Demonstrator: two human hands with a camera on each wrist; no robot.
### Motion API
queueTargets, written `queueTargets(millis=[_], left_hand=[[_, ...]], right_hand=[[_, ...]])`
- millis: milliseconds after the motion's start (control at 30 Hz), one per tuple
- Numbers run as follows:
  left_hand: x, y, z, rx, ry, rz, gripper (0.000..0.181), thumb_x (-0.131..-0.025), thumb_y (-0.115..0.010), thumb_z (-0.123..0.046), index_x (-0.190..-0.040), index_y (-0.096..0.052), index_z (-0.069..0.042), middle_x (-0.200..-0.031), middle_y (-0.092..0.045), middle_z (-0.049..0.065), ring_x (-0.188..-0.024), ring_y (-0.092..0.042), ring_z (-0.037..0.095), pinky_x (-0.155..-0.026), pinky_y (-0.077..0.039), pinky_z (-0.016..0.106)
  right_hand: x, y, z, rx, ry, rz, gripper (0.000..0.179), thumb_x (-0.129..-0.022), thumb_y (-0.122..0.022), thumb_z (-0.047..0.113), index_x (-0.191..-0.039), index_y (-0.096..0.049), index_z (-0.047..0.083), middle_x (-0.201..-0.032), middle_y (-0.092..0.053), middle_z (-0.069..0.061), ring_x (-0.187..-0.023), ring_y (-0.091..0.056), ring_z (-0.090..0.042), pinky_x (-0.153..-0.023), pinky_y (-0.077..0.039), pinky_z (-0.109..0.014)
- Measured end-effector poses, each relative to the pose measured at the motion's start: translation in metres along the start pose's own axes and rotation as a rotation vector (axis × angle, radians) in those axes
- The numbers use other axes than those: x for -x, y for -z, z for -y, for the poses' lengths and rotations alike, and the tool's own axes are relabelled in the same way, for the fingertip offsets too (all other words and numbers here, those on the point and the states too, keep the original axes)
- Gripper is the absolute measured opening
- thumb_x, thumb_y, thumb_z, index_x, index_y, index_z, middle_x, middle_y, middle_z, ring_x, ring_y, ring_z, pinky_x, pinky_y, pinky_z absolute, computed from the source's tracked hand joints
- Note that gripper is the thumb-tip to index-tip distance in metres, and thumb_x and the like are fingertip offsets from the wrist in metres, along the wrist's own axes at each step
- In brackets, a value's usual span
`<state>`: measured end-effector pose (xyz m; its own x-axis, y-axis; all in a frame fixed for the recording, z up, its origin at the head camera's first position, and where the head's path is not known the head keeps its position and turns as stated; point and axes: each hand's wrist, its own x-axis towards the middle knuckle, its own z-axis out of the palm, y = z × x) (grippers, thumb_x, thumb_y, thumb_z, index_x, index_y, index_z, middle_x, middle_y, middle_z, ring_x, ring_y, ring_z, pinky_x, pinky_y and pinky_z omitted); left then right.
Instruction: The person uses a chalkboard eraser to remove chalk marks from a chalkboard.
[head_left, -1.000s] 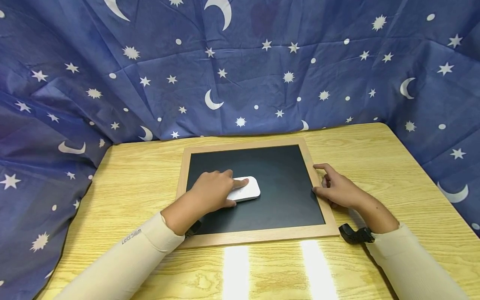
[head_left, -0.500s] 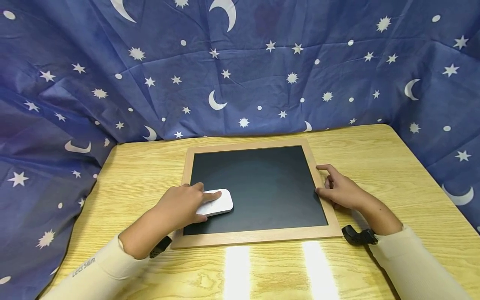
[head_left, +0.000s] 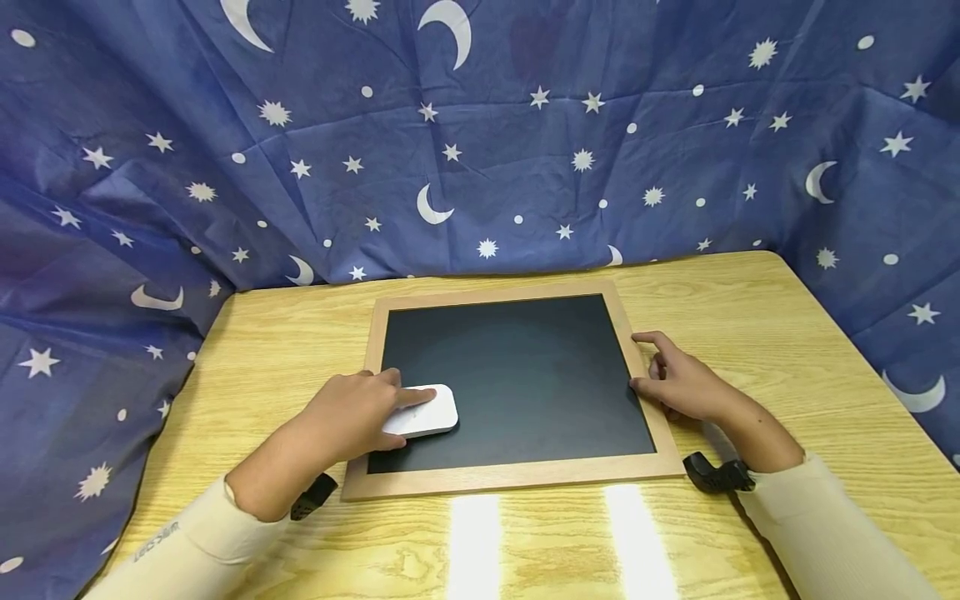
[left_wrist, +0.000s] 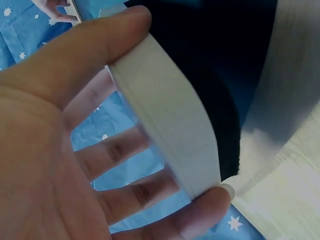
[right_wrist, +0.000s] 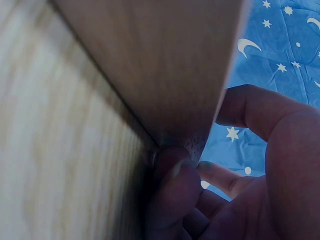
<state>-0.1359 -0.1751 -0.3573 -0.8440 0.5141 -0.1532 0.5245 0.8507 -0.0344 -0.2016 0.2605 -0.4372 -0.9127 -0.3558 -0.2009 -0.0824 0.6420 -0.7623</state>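
A blackboard [head_left: 517,375] in a pale wooden frame lies flat on the table. My left hand [head_left: 348,421] grips a white board eraser [head_left: 438,412] at the lower left of its dark surface. The index finger lies along the eraser's top, the thumb at its near side. In the left wrist view, the eraser [left_wrist: 165,110] shows a black felt underside, with thumb and fingers around its white body. My right hand [head_left: 682,379] holds the frame's right edge with thumb and bent index finger. In the right wrist view, fingertips press against the frame's side [right_wrist: 150,65].
The wood-grain table [head_left: 750,317] extends on all sides of the board. A blue curtain [head_left: 510,125] with white moons and stars hangs behind and at both sides. Black wrist devices [head_left: 716,473] sit below both hands. Two bright light reflections cross the table's front.
My left hand has slid the eraser from the board's middle leftward and toward me, to the lower left, slowing over the last half second. My right hand stays at the frame's edge.
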Motion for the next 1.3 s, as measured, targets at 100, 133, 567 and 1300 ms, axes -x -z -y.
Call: queueTargets(millis=[100, 133, 567, 1300], left_hand=[[-0.005, -0.003, -0.003, -0.029, -0.014, 0.001, 0.065, -0.073, -0.088, -0.04, -0.134, -0.065, -0.036, -0.101, -0.064, 0.006, -0.069, -0.058, 0.02, -0.056, -0.05, 0.037], [-0.007, -0.004, -0.005, -0.038, -0.021, -0.001, 0.064, -0.074, -0.087, -0.041, -0.134, -0.064, -0.035, -0.103, -0.064, 0.007, -0.07, -0.059, 0.021, -0.057, -0.05, 0.037], [-0.051, -0.008, -0.032, -0.066, -0.087, -0.021, 0.066, -0.084, -0.078, -0.045, -0.143, -0.054, -0.031, -0.108, -0.066, 0.008, -0.08, -0.066, 0.025, -0.06, -0.052, 0.039], [-0.021, -0.005, -0.01, -0.04, -0.035, 0.028, 0.064, -0.079, -0.083, -0.043, -0.138, -0.061, -0.036, -0.097, -0.062, 0.005, -0.068, -0.057, 0.019, -0.055, -0.047, 0.036]], right_hand=[[0.0, -0.001, -0.001, -0.002, 0.0, 0.006, 0.077, -0.095, -0.064, 0.017, -0.156, -0.019, 0.004, -0.08, -0.051, -0.009, -0.054, -0.051, -0.018, -0.048, -0.045, -0.034], [0.0, -0.002, -0.001, -0.004, -0.002, 0.008, 0.077, -0.095, -0.064, 0.017, -0.156, -0.019, 0.004, -0.08, -0.051, -0.01, -0.054, -0.051, -0.018, -0.048, -0.045, -0.034], [-0.001, -0.004, -0.005, 0.004, -0.013, -0.004, 0.076, -0.095, -0.064, 0.017, -0.156, -0.02, 0.004, -0.08, -0.051, -0.01, -0.054, -0.051, -0.019, -0.048, -0.047, -0.035], [-0.001, -0.001, -0.003, -0.004, -0.012, -0.004, 0.076, -0.095, -0.064, 0.018, -0.156, -0.021, 0.005, -0.08, -0.052, -0.011, -0.055, -0.052, -0.019, -0.048, -0.047, -0.035]])
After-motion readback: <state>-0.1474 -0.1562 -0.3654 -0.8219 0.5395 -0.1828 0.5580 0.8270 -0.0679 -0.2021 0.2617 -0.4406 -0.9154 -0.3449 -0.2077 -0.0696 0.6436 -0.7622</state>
